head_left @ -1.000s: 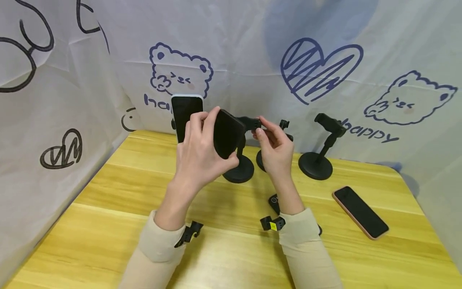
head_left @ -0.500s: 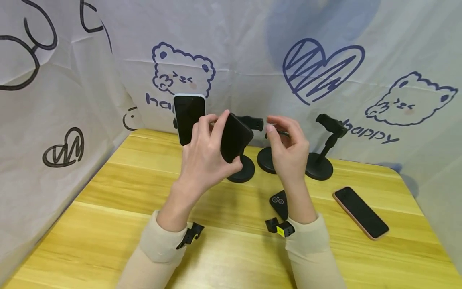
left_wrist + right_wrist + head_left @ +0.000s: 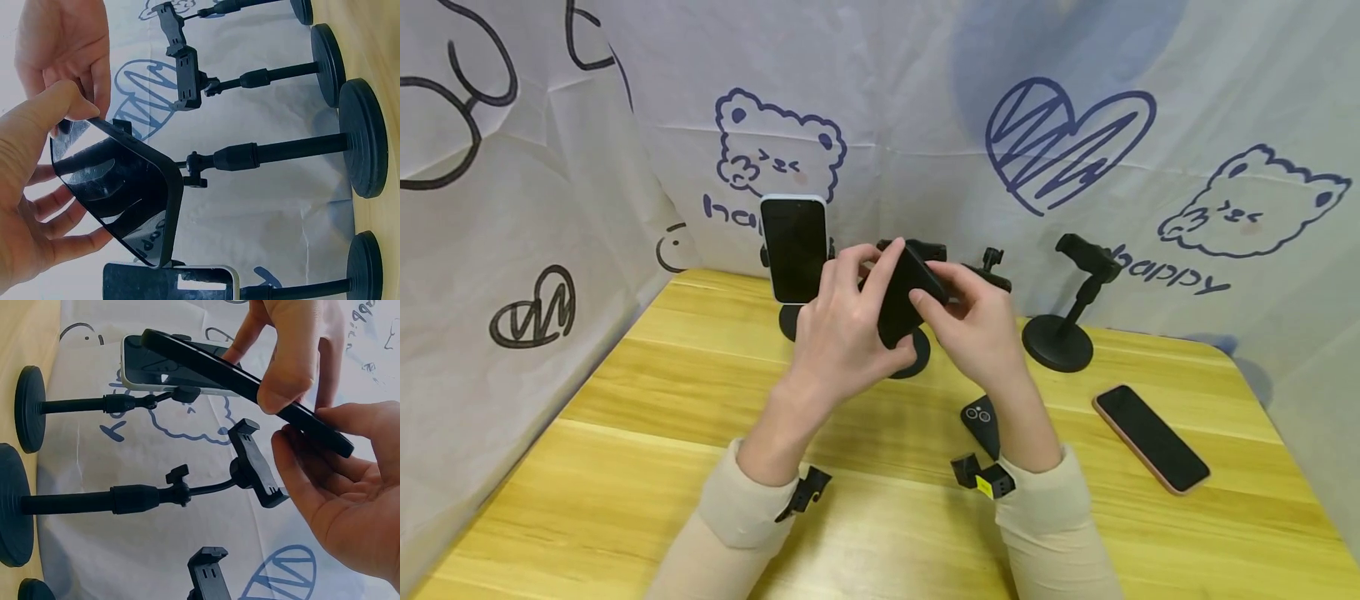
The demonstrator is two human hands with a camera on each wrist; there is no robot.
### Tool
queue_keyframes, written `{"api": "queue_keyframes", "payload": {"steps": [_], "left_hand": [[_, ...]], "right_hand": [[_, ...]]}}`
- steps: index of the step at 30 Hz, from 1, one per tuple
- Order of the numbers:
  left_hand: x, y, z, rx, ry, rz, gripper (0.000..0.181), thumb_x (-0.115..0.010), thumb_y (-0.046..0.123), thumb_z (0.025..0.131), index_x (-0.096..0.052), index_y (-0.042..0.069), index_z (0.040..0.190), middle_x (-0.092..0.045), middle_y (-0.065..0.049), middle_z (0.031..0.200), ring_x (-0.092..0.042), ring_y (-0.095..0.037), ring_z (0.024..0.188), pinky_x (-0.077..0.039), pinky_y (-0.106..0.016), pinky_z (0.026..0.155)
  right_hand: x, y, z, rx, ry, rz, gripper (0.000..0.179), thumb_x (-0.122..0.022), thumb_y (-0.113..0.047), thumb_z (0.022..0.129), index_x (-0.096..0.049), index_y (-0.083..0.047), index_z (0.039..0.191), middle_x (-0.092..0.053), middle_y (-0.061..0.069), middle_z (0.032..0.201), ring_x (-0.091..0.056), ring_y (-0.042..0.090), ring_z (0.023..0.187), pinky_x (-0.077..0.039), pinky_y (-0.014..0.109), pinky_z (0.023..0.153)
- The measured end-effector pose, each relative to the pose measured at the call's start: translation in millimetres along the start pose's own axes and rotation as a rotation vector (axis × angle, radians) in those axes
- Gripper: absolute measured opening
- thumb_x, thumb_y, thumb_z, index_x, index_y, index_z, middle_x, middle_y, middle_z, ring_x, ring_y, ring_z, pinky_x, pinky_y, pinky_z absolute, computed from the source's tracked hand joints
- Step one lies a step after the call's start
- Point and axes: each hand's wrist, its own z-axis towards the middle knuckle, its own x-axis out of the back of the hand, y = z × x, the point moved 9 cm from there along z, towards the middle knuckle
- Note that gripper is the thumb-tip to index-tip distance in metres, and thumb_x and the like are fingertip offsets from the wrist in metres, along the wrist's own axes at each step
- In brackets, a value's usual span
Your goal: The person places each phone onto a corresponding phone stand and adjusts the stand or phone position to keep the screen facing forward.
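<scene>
My left hand [image 3: 850, 325] grips a black phone [image 3: 897, 308] by its long edges, the screen tilted. At the phone's far end, my right hand [image 3: 981, 337] pinches a corner between thumb and fingers, as the right wrist view shows. Just behind the phone stands a black phone stand, whose clamp [image 3: 255, 464] sits apart from the phone in the right wrist view. Its round base [image 3: 917, 358] is partly hidden by the hands in the head view. To the left, a white-framed phone [image 3: 793, 250] is upright in another stand.
At the right stands a phone stand [image 3: 1058, 342] with its clamp bare. Another stand's clamp [image 3: 992, 271] shows behind my right hand. A pink-edged phone [image 3: 1150, 437] lies on the wooden table [image 3: 662, 400], and a dark phone [image 3: 980, 421] lies partly under my right forearm.
My right hand has let go of the stand's clamp, drawn back to the right, then come in to pinch the phone. My left hand has shifted slightly right with the phone.
</scene>
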Motion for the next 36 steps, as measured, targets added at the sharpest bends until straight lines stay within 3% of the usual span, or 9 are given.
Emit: {"api": "queue_keyframes", "payload": {"steps": [9, 14, 19, 24, 27, 30, 36], "left_hand": [[-3.5, 4.2, -1.2, -0.017, -0.004, 0.009, 0.096, -0.089, 0.028, 0.075, -0.044, 0.009, 0.157, -0.047, -0.018, 0.139, -0.053, -0.035, 0.120, -0.056, -0.039, 0.052], [-2.4, 4.8, -1.6, -0.011, -0.021, -0.040, 0.097, -0.091, 0.027, 0.077, -0.041, 0.011, 0.159, -0.045, -0.018, 0.142, -0.051, -0.035, 0.122, -0.059, -0.041, 0.062], [3.4, -5.7, -1.7, 0.043, -0.027, -0.225, 0.094, -0.093, 0.024, 0.079, -0.043, 0.009, 0.157, -0.045, -0.016, 0.142, -0.048, -0.032, 0.124, -0.057, -0.042, 0.087], [12.5, -24.4, -0.7, 0.096, 0.018, -0.488, 0.077, -0.088, 0.014, 0.086, -0.049, 0.004, 0.152, -0.054, -0.015, 0.138, -0.053, -0.028, 0.125, -0.047, -0.041, 0.107], [14.8, -36.1, -0.7, 0.144, 0.031, -0.650, 0.066, -0.084, 0.007, 0.088, -0.055, 0.003, 0.147, -0.060, -0.014, 0.134, -0.058, -0.026, 0.123, -0.046, -0.040, 0.109], [12.8, -46.2, -1.9, 0.224, 0.005, -0.763, 0.059, -0.081, 0.004, 0.090, -0.059, 0.005, 0.144, -0.063, -0.010, 0.134, -0.060, -0.021, 0.122, -0.050, -0.035, 0.105], [5.2, -51.0, -3.2, 0.363, -0.083, -0.950, 0.045, -0.078, 0.003, 0.092, -0.064, 0.004, 0.135, -0.068, -0.009, 0.122, -0.069, -0.021, 0.105, -0.062, -0.032, 0.085]], "right_hand": [[4, -2, -1.0, 0.039, 0.070, -0.010, 0.030, -0.072, -0.005, 0.097, -0.072, 0.002, 0.126, -0.074, 0.018, 0.115, -0.074, 0.027, 0.095, -0.060, 0.020, 0.074], [8, -3, -2.8, 0.085, 0.134, -0.012, 0.028, -0.074, -0.003, 0.096, -0.073, 0.005, 0.123, -0.075, 0.019, 0.111, -0.074, 0.025, 0.092, -0.060, 0.020, 0.074], [17, -4, -4.6, 0.121, 0.201, 0.036, 0.027, -0.074, 0.000, 0.094, -0.073, 0.008, 0.119, -0.075, 0.022, 0.103, -0.071, 0.012, 0.080, -0.059, 0.019, 0.068], [25, -4, -5.8, 0.122, 0.240, 0.147, 0.028, -0.074, 0.003, 0.093, -0.072, 0.009, 0.121, -0.073, 0.018, 0.099, -0.068, 0.008, 0.073, -0.061, 0.022, 0.067], [29, -4, -6.1, 0.113, 0.257, 0.232, 0.030, -0.073, 0.005, 0.093, -0.070, 0.011, 0.122, -0.073, 0.007, 0.099, -0.070, 0.011, 0.076, -0.062, 0.024, 0.068], [32, -5, -5.9, 0.119, 0.270, 0.315, 0.031, -0.071, 0.008, 0.093, -0.068, 0.013, 0.122, -0.073, -0.001, 0.097, -0.071, 0.011, 0.078, -0.062, 0.025, 0.069], [34, -4, -4.8, 0.144, 0.276, 0.445, 0.029, -0.068, 0.011, 0.092, -0.070, 0.011, 0.121, -0.075, 0.000, 0.099, -0.074, 0.012, 0.083, -0.062, 0.026, 0.069]]}}
